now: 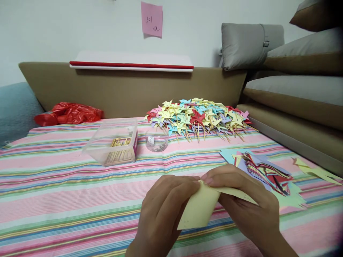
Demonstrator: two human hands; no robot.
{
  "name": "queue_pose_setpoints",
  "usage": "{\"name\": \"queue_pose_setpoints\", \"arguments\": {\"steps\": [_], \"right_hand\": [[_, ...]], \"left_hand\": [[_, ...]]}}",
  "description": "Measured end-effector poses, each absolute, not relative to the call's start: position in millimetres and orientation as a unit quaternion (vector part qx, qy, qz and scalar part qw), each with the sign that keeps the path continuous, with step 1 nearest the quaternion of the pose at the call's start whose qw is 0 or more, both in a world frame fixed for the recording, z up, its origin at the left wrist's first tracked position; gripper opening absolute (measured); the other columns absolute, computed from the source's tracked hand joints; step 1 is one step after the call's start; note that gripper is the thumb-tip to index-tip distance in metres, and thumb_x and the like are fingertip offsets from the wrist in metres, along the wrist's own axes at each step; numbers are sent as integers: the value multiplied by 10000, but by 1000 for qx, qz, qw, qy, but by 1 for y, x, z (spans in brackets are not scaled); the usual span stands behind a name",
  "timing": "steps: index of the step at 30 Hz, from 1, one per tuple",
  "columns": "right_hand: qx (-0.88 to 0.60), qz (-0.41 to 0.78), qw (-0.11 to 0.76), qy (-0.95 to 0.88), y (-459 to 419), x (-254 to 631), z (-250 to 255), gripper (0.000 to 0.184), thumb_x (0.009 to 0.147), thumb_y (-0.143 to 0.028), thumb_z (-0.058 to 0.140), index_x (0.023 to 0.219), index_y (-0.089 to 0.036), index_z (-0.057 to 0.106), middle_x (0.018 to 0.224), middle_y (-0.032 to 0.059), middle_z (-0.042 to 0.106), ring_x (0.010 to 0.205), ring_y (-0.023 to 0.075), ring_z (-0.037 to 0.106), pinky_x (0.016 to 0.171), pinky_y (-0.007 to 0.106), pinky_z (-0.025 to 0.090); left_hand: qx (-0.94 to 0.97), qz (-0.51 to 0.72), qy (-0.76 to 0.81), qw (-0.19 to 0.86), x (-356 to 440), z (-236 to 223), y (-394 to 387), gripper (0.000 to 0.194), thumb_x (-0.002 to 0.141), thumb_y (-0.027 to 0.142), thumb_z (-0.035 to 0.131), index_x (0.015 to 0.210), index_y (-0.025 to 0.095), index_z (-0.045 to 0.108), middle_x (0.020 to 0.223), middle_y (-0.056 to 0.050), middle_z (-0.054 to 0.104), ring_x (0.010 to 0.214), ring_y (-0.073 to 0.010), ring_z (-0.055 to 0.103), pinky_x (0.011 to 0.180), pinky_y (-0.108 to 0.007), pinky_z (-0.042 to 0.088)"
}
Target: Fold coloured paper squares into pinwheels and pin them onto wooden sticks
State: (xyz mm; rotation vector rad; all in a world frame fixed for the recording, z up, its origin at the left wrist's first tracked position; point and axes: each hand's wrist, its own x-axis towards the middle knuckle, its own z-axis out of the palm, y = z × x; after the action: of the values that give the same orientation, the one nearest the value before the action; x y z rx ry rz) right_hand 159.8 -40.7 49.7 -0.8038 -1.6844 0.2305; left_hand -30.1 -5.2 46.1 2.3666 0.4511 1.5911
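Note:
A pale yellow piece of paper (201, 207) is held between both hands at the lower middle of the view. My left hand (167, 207) is closed on its left side, with the fingertips at the top edge. My right hand (243, 203) pinches the same edge, its fingers meeting those of the left. One flap of the paper hangs down and another runs under the right fingers. Small dark marks show near the paper's lower edge. The thumbs are mostly hidden.
A pile of colourful paper pinwheels on sticks (198, 117) lies at the back. Clear plastic box (107, 142) with wooden sticks and a small round container (157, 141) with metal bits stand left of it. Coloured paper sheets (257, 167) lie right; a red plastic bag (72, 113) far left.

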Motion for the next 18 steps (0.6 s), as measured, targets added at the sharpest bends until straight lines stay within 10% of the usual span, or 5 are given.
{"name": "queue_pose_setpoints", "arguments": {"steps": [18], "right_hand": [[-378,40,561,-735,-44,156,49,261,888,-45,628,1041,-253,659,938,27,710,871,161,707,736,261,573]], "left_hand": [[805,543,163,171,-34,44,-7,268,947,139,601,1208,205,604,1103,-101,736,1021,-209,696,851,-300,580]]}}
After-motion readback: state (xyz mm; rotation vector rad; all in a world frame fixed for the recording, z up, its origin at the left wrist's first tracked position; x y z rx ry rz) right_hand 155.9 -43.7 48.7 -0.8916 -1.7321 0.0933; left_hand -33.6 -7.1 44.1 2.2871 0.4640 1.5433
